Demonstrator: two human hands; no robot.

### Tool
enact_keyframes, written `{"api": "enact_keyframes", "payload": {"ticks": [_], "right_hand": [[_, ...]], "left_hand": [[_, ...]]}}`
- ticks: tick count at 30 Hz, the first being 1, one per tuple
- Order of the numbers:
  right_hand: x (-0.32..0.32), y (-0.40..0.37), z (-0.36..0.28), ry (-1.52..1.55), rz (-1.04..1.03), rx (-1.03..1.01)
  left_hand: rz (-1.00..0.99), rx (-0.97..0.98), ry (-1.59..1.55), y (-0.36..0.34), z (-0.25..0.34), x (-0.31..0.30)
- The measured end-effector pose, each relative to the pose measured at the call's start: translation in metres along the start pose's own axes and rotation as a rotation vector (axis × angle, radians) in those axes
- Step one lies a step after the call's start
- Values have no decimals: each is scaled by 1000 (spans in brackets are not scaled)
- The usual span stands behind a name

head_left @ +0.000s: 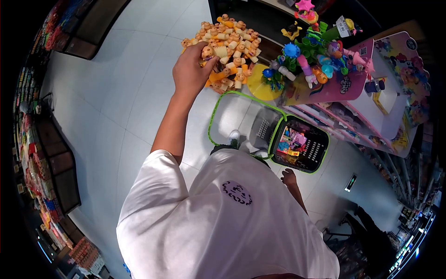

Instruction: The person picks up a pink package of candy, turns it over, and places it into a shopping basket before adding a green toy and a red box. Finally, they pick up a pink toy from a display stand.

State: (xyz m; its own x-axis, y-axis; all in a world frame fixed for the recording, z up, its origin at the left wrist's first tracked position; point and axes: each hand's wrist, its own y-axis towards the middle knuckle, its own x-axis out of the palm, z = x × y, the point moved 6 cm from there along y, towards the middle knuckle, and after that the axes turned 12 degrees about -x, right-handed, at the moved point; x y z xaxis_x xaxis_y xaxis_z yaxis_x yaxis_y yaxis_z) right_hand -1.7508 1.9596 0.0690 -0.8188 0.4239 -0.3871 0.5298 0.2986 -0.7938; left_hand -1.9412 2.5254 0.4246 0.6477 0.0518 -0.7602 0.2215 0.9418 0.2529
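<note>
My left hand (191, 69) reaches out over a heap of small orange and cream toys (236, 41). Its thumb and fingers are closed around one of them, a toy figure (208, 52) with a tan face and a ribbed cream part. The fingers cover some of it. My right hand (289, 176) hangs low beside a black shopping basket (312, 163) with a green rim, its fingers loosely curled and apart, with nothing visible in them. Colourful packaged items (291, 141) lie inside the basket.
A green loop handle (210, 122) extends from the basket around my shoes (233, 136). Colourful plastic toys (316, 58) crowd a pink display stand (346, 88), with a price tag (343, 26) above. Stocked shelves (42, 172) line the left. Dark-clothed legs (367, 228) show at lower right.
</note>
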Motion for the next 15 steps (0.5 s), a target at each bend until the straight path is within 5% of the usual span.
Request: {"api": "enact_keyframes", "payload": {"ticks": [7,9,13,15], "right_hand": [[26,-3,-90,55,-121,-330],[25,2,-103,-134,-130,-544],[16,52,-48,-340,-238,-429],[19,60,-34,-801,-144,-1066]], "left_hand": [[-40,-56,-62,-2,-28,38],[-88,-106,-118,-4,-34,50],[-94,-122,-126,-6,-51,78],[-74,-139,-99,-7,-57,87]]}}
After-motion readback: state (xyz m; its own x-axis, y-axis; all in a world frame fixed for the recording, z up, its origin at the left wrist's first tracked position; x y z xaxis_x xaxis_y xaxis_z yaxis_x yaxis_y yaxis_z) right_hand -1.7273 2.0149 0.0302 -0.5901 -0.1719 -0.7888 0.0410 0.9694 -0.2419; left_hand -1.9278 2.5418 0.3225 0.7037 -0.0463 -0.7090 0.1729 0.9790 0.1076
